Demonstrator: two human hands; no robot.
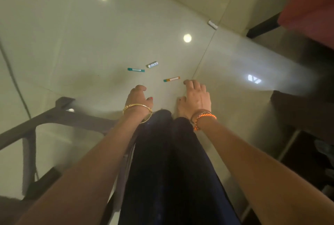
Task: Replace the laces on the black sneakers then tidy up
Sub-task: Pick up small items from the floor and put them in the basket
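Note:
Three small paper lace wrappers lie on the pale tiled floor: a teal one (136,69), a white and blue one (152,64) and an orange and teal one (171,79). My left hand (138,99) reaches down with loosely curled fingers and holds nothing. My right hand (197,96) hangs just below and right of the orange wrapper, fingers bent down, holding nothing. No sneakers or laces are in view. My legs in dark trousers (168,161) and a bare foot (181,109) show between my arms.
A dark table or chair frame (59,114) stands at the left. A red seat (310,7) on a dark leg is at the top right, and a dark shelf unit (305,134) at the right. A small white object (212,24) lies on a tile joint.

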